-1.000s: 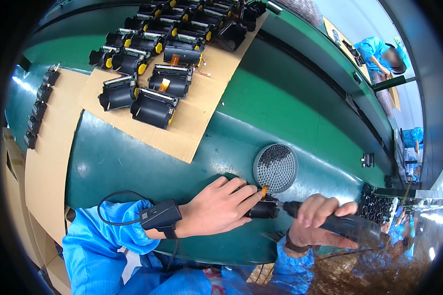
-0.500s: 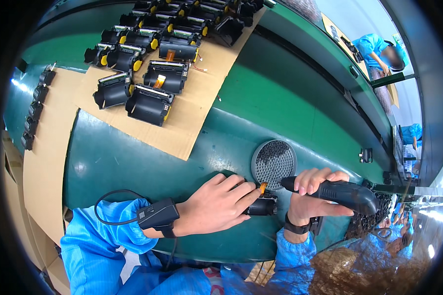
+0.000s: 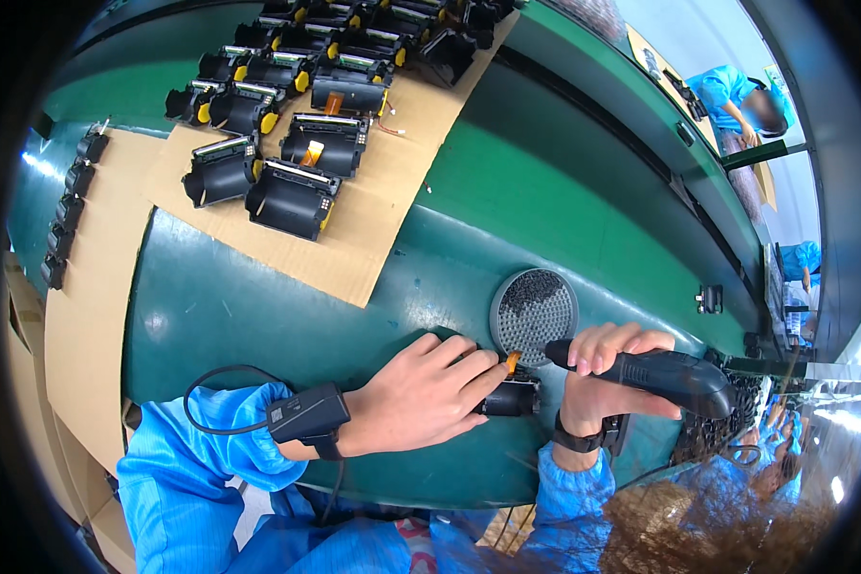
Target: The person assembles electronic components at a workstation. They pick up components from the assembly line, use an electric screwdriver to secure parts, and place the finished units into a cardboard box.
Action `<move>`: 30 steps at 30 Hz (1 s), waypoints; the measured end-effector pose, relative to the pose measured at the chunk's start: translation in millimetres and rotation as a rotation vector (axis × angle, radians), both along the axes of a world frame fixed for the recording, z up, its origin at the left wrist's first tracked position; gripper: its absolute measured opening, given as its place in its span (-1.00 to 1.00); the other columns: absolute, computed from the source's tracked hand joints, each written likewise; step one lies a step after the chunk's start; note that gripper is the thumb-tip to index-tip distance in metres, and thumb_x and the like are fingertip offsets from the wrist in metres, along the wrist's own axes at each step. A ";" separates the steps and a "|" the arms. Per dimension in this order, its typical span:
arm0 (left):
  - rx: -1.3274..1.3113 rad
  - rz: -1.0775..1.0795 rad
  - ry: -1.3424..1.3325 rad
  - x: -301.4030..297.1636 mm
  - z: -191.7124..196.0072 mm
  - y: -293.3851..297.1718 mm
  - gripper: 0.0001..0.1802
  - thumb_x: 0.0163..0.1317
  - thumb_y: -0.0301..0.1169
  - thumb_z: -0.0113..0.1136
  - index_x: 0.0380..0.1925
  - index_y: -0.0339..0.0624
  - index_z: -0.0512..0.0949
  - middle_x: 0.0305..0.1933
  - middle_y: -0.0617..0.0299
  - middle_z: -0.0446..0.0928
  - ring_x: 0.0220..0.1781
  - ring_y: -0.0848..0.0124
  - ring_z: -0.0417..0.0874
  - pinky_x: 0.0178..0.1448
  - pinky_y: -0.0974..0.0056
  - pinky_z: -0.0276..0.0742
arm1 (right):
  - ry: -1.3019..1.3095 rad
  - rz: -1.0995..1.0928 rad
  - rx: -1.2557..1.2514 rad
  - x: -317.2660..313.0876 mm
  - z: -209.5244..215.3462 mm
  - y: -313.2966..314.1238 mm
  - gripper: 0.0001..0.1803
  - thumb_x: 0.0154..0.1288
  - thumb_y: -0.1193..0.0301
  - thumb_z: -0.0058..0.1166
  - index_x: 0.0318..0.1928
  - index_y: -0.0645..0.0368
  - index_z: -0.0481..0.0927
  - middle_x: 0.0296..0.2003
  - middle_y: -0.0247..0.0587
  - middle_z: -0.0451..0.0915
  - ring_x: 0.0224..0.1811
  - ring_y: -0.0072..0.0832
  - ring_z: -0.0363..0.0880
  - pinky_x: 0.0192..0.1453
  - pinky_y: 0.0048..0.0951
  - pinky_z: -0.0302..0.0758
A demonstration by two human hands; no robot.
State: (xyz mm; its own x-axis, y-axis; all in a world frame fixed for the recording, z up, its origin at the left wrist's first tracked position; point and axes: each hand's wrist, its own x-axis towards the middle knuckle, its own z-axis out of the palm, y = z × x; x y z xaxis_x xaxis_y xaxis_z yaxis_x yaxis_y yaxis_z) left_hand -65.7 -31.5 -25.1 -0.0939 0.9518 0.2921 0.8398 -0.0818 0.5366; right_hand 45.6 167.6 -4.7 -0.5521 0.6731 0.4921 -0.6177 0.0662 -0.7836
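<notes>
In my right hand is a black electric screwdriver, fingers wrapped around its body. Its front end points left, at the lower right rim of a round grey dish. Small black screws lie heaped on the far side of this dish, over a floor of many little holes. Just below the dish, a black plastic housing lies on the table with an orange flat cable sticking up from it. My left hand grips the housing's left end, its fingers partly hiding it.
Rows of similar black housings with yellow parts stand on cardboard at the far left. Smaller black pieces line another cardboard sheet. One small part sits at right. People in blue work beyond the bench.
Both hands keep their holds on the housing and the screwdriver. The screwdriver's front end has shifted very slightly upward in the picture.
</notes>
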 end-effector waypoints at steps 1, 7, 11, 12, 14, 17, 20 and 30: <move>0.003 -0.002 0.001 -0.7 0.7 -0.2 -0.36 0.20 -0.05 0.40 0.19 -0.20 0.58 0.16 0.21 0.54 0.17 0.25 0.52 0.12 0.16 0.47 | -0.011 0.011 0.019 -1.2 0.6 -0.1 0.00 0.09 -0.70 -0.29 -0.15 0.09 0.27 -0.59 -0.30 0.36 -0.67 -0.47 0.38 -0.62 -0.43 0.44; 0.000 -0.009 -0.019 -1.4 0.6 -1.5 -0.34 0.22 -0.05 0.39 0.23 -0.21 0.56 0.18 0.20 0.53 0.19 0.24 0.50 0.16 0.15 0.44 | 0.008 -0.019 -0.017 0.5 2.9 -1.9 -0.01 0.12 -0.68 -0.26 -0.12 0.10 0.33 -0.57 -0.30 0.39 -0.67 -0.48 0.37 -0.64 -0.46 0.38; 0.061 -0.005 -0.033 -4.8 0.2 -0.6 -0.31 0.17 -0.09 0.43 0.23 -0.28 0.54 0.10 0.23 0.50 0.16 0.27 0.47 0.11 0.20 0.41 | 0.165 -0.001 -0.019 11.4 36.3 -5.6 -0.09 0.30 -0.56 -0.23 -0.05 0.13 0.36 -0.57 -0.30 0.38 -0.68 -0.53 0.34 -0.68 -0.51 0.32; 0.056 0.004 -0.036 -4.8 -0.5 -1.4 -0.31 0.17 -0.09 0.43 0.23 -0.28 0.54 0.10 0.23 0.50 0.16 0.27 0.47 0.11 0.20 0.41 | 0.176 0.035 -0.039 13.9 41.2 -11.9 -0.11 0.31 -0.55 -0.21 -0.05 0.13 0.36 -0.57 -0.29 0.39 -0.68 -0.53 0.35 -0.68 -0.50 0.35; 0.037 0.003 -0.074 -6.2 -1.6 -0.7 -0.32 0.14 -0.09 0.44 0.19 -0.26 0.55 0.07 0.23 0.50 0.16 0.28 0.46 0.10 0.20 0.40 | 0.186 0.125 -0.051 16.5 45.7 -24.8 -0.16 0.35 -0.50 -0.16 -0.06 0.14 0.33 -0.58 -0.27 0.39 -0.67 -0.51 0.38 -0.68 -0.47 0.42; 0.043 0.006 -0.091 -6.8 -1.1 -0.4 -0.33 0.12 -0.09 0.45 0.16 -0.25 0.57 0.04 0.23 0.49 0.14 0.28 0.46 0.09 0.21 0.40 | 0.143 0.207 -0.027 15.4 40.2 -42.9 -0.15 0.31 -0.50 -0.10 -0.07 0.13 0.33 -0.58 -0.24 0.44 -0.67 -0.44 0.45 -0.65 -0.42 0.48; 0.037 0.008 -0.102 -6.4 -2.1 1.4 -0.33 0.11 -0.09 0.45 0.16 -0.25 0.57 0.03 0.24 0.49 0.13 0.29 0.45 0.08 0.22 0.39 | 0.086 0.228 -0.008 11.9 27.2 -45.5 -0.13 0.29 -0.52 -0.08 -0.07 0.13 0.34 -0.55 -0.22 0.47 -0.65 -0.40 0.49 -0.62 -0.37 0.50; 0.032 0.005 -0.126 -5.9 -2.2 0.6 -0.33 0.12 -0.09 0.45 0.16 -0.25 0.58 0.04 0.23 0.49 0.14 0.29 0.45 0.09 0.22 0.39 | 0.073 0.250 -0.004 11.6 18.7 -46.8 -0.10 0.24 -0.53 -0.04 -0.06 0.16 0.34 -0.51 -0.20 0.50 -0.63 -0.39 0.51 -0.58 -0.35 0.51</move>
State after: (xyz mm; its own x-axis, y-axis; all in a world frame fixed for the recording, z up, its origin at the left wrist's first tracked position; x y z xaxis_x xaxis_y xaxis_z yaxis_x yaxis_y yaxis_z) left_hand -71.5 -30.9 -27.4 -0.1364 0.9417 0.3077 0.7663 -0.0966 0.6352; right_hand 57.2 120.8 14.0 -0.6645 0.5225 0.5343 -0.6695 -0.0986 -0.7362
